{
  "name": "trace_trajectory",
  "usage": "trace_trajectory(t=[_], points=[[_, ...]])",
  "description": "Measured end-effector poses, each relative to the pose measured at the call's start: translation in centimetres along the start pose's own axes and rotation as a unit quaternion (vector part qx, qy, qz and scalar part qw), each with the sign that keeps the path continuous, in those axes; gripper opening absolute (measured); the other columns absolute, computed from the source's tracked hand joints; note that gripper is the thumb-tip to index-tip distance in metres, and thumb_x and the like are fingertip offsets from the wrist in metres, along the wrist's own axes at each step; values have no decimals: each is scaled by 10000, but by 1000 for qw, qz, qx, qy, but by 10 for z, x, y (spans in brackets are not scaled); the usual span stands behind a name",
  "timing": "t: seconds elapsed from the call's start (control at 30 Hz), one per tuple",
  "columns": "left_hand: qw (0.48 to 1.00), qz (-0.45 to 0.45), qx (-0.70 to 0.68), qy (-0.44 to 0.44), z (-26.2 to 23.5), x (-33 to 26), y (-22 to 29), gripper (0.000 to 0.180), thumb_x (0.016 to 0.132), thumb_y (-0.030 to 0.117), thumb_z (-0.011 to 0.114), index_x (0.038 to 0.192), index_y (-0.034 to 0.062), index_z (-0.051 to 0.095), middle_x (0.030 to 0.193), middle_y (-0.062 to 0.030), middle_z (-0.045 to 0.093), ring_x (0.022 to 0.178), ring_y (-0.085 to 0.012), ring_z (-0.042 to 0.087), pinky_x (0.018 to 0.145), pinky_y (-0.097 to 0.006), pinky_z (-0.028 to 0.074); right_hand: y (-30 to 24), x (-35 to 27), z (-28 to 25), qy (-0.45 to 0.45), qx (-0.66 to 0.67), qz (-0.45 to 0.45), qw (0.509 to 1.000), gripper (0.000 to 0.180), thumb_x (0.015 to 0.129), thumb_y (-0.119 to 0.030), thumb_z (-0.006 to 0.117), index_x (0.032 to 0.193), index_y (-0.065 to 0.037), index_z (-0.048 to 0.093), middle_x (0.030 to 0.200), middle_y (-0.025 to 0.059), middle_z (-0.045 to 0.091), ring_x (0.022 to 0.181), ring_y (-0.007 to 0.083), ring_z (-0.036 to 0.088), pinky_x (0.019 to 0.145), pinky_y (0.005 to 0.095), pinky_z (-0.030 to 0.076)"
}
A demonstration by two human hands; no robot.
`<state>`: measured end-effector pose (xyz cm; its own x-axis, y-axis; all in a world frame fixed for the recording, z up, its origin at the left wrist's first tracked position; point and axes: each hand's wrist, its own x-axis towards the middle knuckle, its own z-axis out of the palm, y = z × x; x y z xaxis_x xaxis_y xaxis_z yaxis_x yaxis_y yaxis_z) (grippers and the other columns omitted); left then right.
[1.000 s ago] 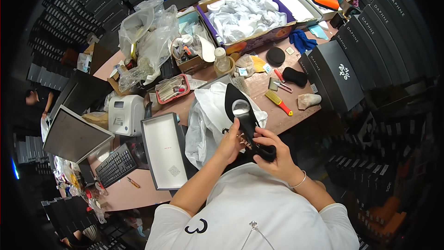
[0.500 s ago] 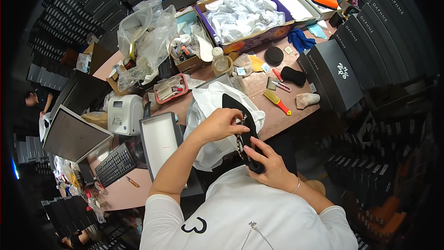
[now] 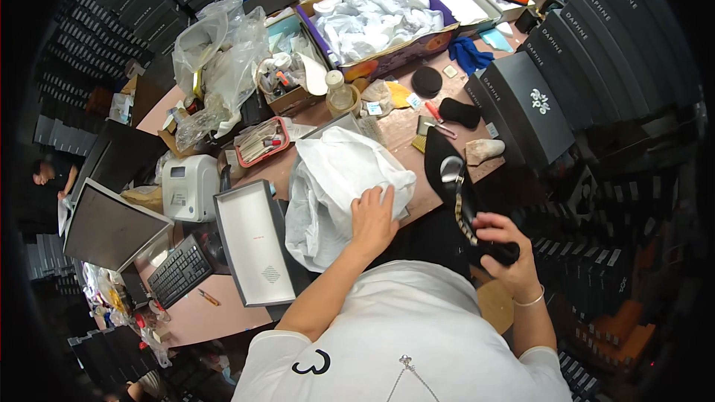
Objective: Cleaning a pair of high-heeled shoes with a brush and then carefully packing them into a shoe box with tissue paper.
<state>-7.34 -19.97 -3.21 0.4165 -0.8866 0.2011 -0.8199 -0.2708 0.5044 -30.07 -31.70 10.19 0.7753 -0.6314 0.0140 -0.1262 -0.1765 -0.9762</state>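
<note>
My right hand (image 3: 508, 249) grips a black pointed-toe shoe (image 3: 438, 160) by its heel end, off the right front edge of the table. The shoe points away from me, and a beaded or chain-like strap runs along it. Its pale lining shows near the toe. My left hand (image 3: 372, 219) rests on crumpled white tissue paper (image 3: 335, 179), fingers stretched out and slightly apart. Beneath the paper, what it lies on is mostly hidden. To its left lies an open, shallow grey box part (image 3: 257, 246) with a white inside.
Near the shoe's toe are a brush (image 3: 419, 143), a stone-like lump (image 3: 484, 151) and a dark shoebox (image 3: 521, 108). A purple carton (image 3: 380, 59) of white wrapped items stands behind. At left are a monitor (image 3: 115, 223), keyboard (image 3: 180, 269) and white printer (image 3: 190, 187). Shoebox stacks surround the table.
My right hand has carried the shoe to the right, away from the paper. The left hand has let go of the shoe and come down onto the tissue paper. The view has shifted slightly.
</note>
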Motion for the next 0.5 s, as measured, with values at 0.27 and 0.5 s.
trace_trajectory(t=[0.27, 0.5], points=[[985, -42, -121, 117, -48, 14, -48, 339, 735, -11, 615, 1064, 55, 661, 825, -127, 576, 799, -292, 570, 702, -382, 456, -13, -4, 3, -175, 92, 34, 980, 360, 640, 3, 763, 992, -6, 690, 1067, 136, 664, 1005, 251, 632, 911, 349, 473], [974, 71, -212, -27, -109, 0, -7, 321, 762, 22, 641, 1081, 62, 641, 811, -124, 609, 733, -303, 613, 643, -379, 489, 37, 50, 80, -1, 336, 184, 924, 283, 847, -55, 610, 1115, 30, 583, 1093, 135, 643, 987, 206, 634, 872, 348, 519]])
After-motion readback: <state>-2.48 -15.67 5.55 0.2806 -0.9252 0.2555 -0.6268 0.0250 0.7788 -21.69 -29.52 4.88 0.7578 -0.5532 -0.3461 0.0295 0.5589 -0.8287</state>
